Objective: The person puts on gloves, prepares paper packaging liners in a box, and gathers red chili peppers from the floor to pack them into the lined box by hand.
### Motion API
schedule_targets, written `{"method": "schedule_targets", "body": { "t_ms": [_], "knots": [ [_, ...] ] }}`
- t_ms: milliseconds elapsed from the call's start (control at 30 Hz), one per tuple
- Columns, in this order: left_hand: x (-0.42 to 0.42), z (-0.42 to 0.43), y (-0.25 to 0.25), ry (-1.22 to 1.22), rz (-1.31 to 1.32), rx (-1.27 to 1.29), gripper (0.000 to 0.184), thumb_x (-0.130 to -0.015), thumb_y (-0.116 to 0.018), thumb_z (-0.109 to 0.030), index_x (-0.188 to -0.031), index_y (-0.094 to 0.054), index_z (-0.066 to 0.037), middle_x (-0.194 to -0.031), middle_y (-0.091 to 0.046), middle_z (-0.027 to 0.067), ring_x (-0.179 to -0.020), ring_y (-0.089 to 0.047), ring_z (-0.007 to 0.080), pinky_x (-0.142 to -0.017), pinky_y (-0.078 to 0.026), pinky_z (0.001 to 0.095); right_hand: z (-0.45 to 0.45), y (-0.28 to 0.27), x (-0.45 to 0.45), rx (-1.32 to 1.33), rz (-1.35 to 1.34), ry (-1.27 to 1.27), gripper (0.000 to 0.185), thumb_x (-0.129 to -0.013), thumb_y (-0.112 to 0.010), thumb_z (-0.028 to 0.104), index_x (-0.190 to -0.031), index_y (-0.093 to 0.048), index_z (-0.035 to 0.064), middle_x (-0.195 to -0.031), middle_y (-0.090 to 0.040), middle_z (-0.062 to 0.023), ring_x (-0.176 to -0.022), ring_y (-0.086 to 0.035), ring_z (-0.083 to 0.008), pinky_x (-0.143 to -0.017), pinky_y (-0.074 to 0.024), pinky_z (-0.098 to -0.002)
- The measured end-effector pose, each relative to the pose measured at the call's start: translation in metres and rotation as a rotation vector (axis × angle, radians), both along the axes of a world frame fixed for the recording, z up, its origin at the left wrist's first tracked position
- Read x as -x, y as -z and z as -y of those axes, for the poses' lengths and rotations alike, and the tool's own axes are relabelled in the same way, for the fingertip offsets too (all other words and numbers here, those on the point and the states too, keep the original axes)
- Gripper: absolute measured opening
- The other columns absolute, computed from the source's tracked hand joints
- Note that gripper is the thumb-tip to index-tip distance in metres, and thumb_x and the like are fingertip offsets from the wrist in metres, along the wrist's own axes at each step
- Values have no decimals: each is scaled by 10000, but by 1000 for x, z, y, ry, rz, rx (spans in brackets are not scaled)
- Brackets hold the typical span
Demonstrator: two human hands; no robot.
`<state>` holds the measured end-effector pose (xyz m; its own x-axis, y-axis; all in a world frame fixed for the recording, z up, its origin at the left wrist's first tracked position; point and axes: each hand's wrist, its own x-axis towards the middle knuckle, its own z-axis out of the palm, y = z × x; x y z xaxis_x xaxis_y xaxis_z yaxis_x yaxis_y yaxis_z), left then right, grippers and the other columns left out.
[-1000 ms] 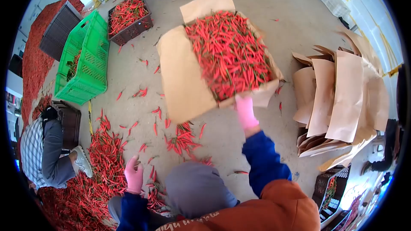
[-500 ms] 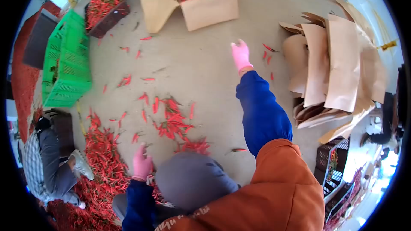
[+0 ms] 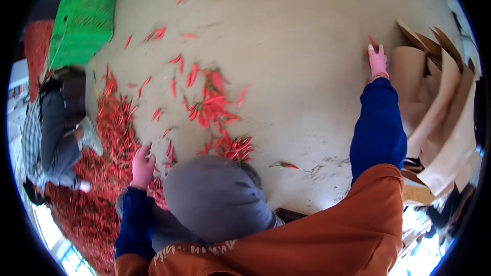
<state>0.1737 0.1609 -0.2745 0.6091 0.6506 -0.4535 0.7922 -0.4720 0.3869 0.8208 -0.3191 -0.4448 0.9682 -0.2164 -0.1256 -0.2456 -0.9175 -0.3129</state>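
Observation:
My right hand, in a pink glove with bare fingertips, reaches out low over the floor at the right. Its fingers are apart, with the tips at a red chili pepper; whether they touch it I cannot tell. Parts of other chilies show beside that hand. My left hand, gloved the same way, hangs open beside my knee, close to the edge of a large heap of red chilies. A smaller cluster of chilies lies on the floor ahead of my knee.
Brown cardboard pieces stand bunched at the right, close to my right hand. A green plastic crate is at the upper left. Another person sits by the heap at the left. Single chilies lie scattered on the floor.
My right hand has reached rightward to the few chilies near the cardboard. The view has tilted down and turned, so the chili-filled boxes have left the top. My left hand stays open near the heap.

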Motion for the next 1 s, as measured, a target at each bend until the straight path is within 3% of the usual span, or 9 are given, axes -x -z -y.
{"method": "schedule_targets", "body": {
  "t_ms": [133, 300, 500, 633, 667, 700, 733, 800, 1000],
  "knots": [
    [-12, 16, -6, -208, 112, 98, 387, -844, -549, -9, -1231, -543, -2, -1095, -603, 165, -914, -622, 204, -733, -528, 296, -89, 19, 53, 58, 392, -514, 470, -854, -589, 335, -1277, -518, 143, -1269, -548, -128, -1247, -447, -324, -1050, -320, -476],
    [-42, 74, 28, 126, 24, 261, 337, -830, -552, 16, -1167, -570, 13, -996, -634, 145, -863, -622, 174, -754, -513, 291, -267, -7, 250, -186, 431, -868, 349, -890, -522, 349, -1175, -576, 155, -1199, -562, -129, -1235, -441, -320, -1068, -265, -478],
    [-46, 121, 93, 292, -118, 262, 376, -827, -558, 6, -1203, -549, -4, -1052, -612, 152, -913, -605, 196, -790, -501, 311, -432, 2, 568, -979, -219, -1481, 263, -760, -581, 166, -1011, -604, 92, -922, -600, -127, -878, -581, -297, -766, -465, -435],
    [-39, 121, 107, 324, -114, 262, 403, -825, -561, -1, -1227, -535, -16, -1089, -597, 158, -946, -594, 211, -815, -493, 324, -397, -38, 550, -1112, -892, -1670, 317, -778, -593, 146, -1081, -588, 54, -958, -631, -165, -817, -637, -291, -743, -501, -389],
    [-35, 119, 110, 324, -107, 264, 410, -825, -562, -3, -1233, -531, -19, -1098, -593, 159, -954, -592, 215, -821, -491, 328, -356, -52, 511, -1124, -481, -1412, 512, -800, -606, 214, -1270, -491, 45, -1138, -588, -184, -985, -593, -302, -870, -471, -425],
    [-29, 115, 112, 310, -98, 269, 417, -824, -563, -5, -1239, -528, -22, -1108, -589, 160, -962, -589, 219, -827, -489, 331, -310, -124, 443, -1042, -1325, -699, 469, -809, -613, 218, -1246, -525, 71, -1115, -594, -168, -941, -609, -303, -819, -494, -406],
    [-18, 108, 113, 276, -81, 270, 424, -824, -564, -6, -1245, -524, -25, -1117, -586, 161, -971, -586, 222, -833, -487, 334, -266, -82, 442, -936, -308, -866, 461, -818, -620, 228, -1253, -530, 109, -1084, -600, -160, -921, -614, -284, -775, -509, -398],
    [8, 86, 114, 142, -56, 237, 438, -823, -566, -10, -1258, -517, -31, -1135, -578, 164, -987, -581, 230, -845, -483, 341, -141, -78, 410, -345, 85, -664, 380, -814, -603, 179, -1180, -564, 87, -1029, -619, -166, -867, -639, -273, -684, -531, -379],
    [59, 25, 115, -594, 184, 120, 481, -820, -571, -20, -1294, -495, -49, -1191, -556, 172, -1037, -564, 252, -881, -472, 361, -17, -82, 464, 110, -523, -100, 592, -896, -525, 372, -1408, -351, 132, -1236, -465, -237, -1088, -525, -402, -845, -491, -469]
  ]
}}
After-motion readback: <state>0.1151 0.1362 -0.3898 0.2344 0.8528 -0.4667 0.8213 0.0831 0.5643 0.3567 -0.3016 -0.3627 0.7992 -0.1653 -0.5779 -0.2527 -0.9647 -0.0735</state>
